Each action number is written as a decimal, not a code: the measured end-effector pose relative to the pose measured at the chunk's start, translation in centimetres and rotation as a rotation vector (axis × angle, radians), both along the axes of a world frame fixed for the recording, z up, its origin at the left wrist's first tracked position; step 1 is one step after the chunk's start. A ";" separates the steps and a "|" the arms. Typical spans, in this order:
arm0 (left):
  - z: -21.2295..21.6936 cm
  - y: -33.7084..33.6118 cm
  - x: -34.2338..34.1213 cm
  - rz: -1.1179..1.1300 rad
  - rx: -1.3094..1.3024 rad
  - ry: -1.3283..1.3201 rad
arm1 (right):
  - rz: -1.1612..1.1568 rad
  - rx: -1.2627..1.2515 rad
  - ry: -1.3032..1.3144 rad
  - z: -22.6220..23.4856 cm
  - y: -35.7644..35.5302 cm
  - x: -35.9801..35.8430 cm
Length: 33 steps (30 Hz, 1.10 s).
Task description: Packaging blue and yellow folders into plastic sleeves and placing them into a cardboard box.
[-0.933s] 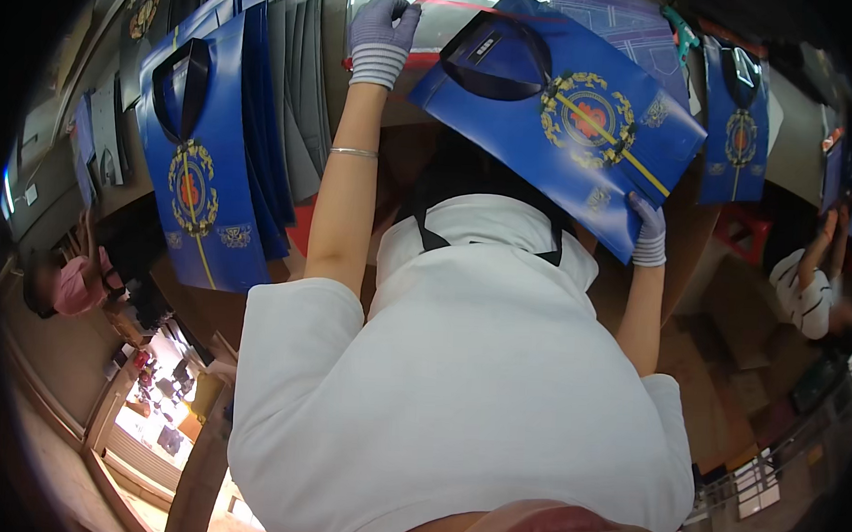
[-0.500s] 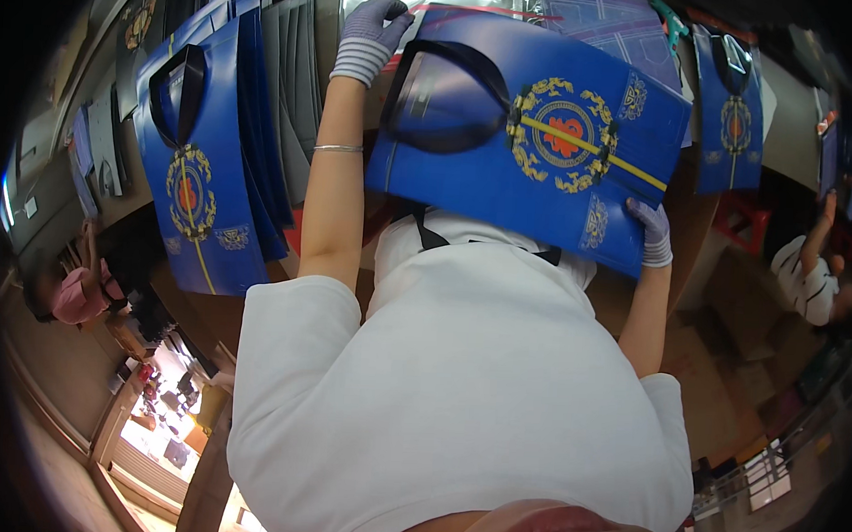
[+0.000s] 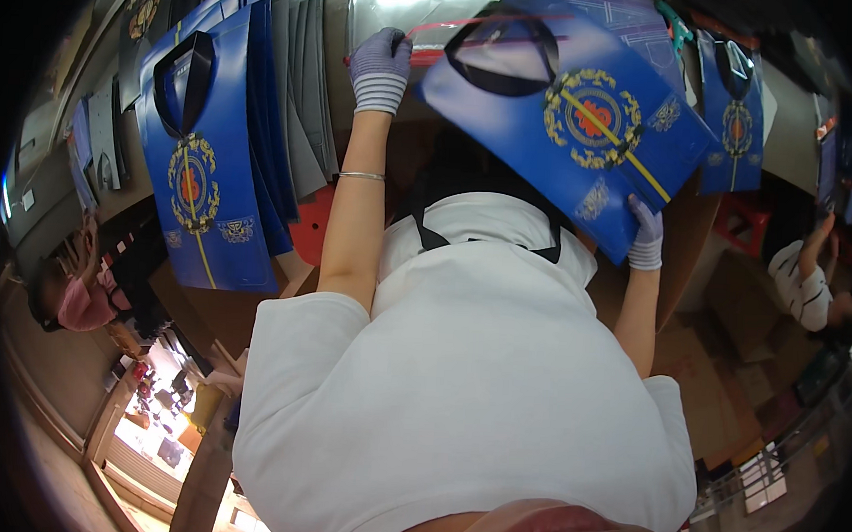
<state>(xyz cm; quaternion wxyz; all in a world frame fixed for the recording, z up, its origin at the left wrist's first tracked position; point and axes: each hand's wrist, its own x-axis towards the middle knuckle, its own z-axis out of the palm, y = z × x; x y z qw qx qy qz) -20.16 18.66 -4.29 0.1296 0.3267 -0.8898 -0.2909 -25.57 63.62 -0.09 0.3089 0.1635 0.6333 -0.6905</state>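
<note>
A blue paper gift bag (image 3: 509, 103) with a black ribbon handle, a round gold-and-red emblem and a yellow stripe hangs tilted in front of me. My right hand (image 3: 646, 236), in a striped grey-white glove, grips its lower right edge; the fingers partly go behind the bag. At the upper left, my left hand (image 3: 378, 72), gloved alike, has its fingers curled on the edge of a clear plastic bag (image 3: 413, 9) with a red strip. The handle end of the blue bag overlaps this plastic.
Several upright blue gift bags (image 3: 203, 152) stand at left beside grey folded sheets (image 3: 305, 90). Another blue bag (image 3: 737, 118) is at right, near a teal tool (image 3: 675, 28). Red stools (image 3: 740, 221) and cardboard (image 3: 702, 373) lie lower. One person (image 3: 87, 299) is far left, another (image 3: 801, 278) far right.
The blue gift bag has shifted up and right and turned clockwise, its handle end now over the plastic. My left hand has moved slightly down and right; my right hand has moved a little left.
</note>
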 end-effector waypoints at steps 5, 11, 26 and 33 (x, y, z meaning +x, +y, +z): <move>1.1 -1.9 -1.6 -0.083 -0.009 0.064 | 0.119 0.159 -0.112 1.6 5.7 0.4; 3.7 -2.4 -4.2 -0.249 -0.103 -0.128 | 0.168 0.124 -0.030 2.9 1.9 0.1; 0.7 0.9 -0.1 -0.128 -0.094 0.013 | -0.102 -0.139 -0.009 -2.1 -0.7 2.2; -3.5 1.8 -0.8 0.000 0.250 -0.139 | 0.005 -0.008 0.071 -1.0 -0.8 2.3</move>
